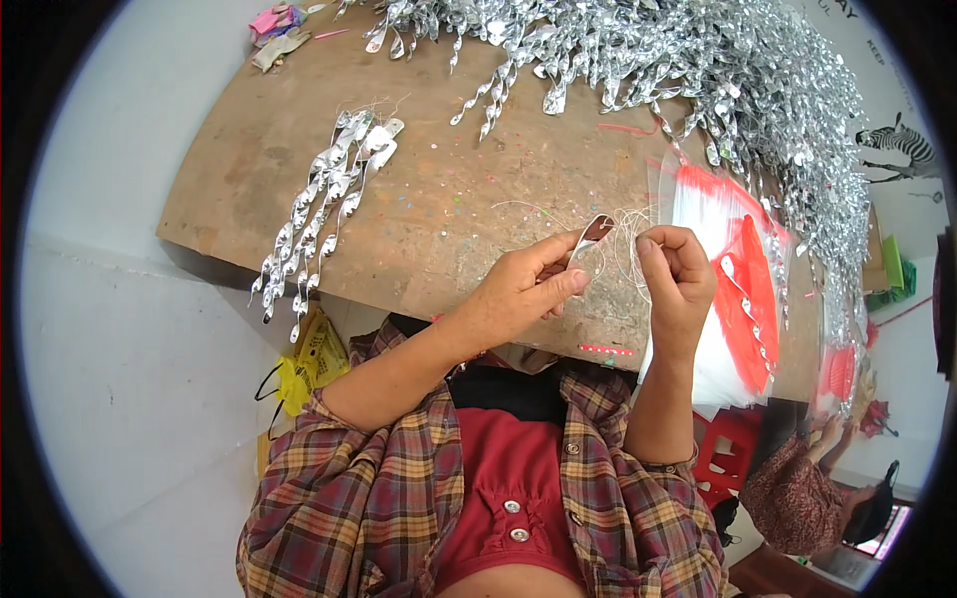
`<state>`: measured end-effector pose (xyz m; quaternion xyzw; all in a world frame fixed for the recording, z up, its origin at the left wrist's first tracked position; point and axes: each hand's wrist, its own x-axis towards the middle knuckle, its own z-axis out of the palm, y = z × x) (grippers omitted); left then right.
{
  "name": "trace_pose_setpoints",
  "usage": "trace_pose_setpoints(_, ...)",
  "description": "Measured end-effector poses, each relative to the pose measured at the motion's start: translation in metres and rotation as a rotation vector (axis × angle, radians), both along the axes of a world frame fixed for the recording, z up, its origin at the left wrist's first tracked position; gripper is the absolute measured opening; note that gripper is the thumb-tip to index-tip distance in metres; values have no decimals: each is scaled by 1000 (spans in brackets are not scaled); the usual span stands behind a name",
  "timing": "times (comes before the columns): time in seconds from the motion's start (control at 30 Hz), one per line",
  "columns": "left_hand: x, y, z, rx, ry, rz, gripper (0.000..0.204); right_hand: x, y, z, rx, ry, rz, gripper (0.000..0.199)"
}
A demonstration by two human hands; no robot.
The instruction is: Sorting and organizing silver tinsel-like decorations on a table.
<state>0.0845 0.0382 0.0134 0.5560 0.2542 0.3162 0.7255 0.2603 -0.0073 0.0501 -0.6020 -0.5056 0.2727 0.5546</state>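
My left hand [523,289] pinches a small shiny silver foil strip [596,233] between thumb and fingers, above the front edge of a brown wooden board [469,189]. My right hand [678,274] is closed close beside it, fingers curled around thin pale thread [628,224] that loops between the two hands. A small bundle of finished silver spiral strips [324,199] lies on the board to the left, hanging over its edge.
A big heap of silver spiral strips [698,70] covers the board's far and right side. Clear bags with red contents [738,289] lie right of my hands. A yellow bag [309,359] sits below the board. Another person [797,488] sits at the lower right.
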Motion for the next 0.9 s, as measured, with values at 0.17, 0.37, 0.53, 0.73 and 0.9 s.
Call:
trace_pose_setpoints(0.17,-1,-2,0,-5,-16,1,46,0,-7,-2,2,-112,2,3)
trace_pose_setpoints(0.37,-3,-4,0,22,12,33,46,-4,-10,-9,39,-213,39,3)
trace_pose_setpoints(0.53,-5,-8,2,25,-30,-53,47,-8,-3,-8,-38,-35,46,5)
trace_pose_setpoints(0.73,-2,-7,0,-67,-224,5,37,0,-2,-10,-146,387,218,10)
trace_pose_setpoints(0.9,-4,12,9,-82,-177,50,23,-4,-1,-7,-139,378,220,8)
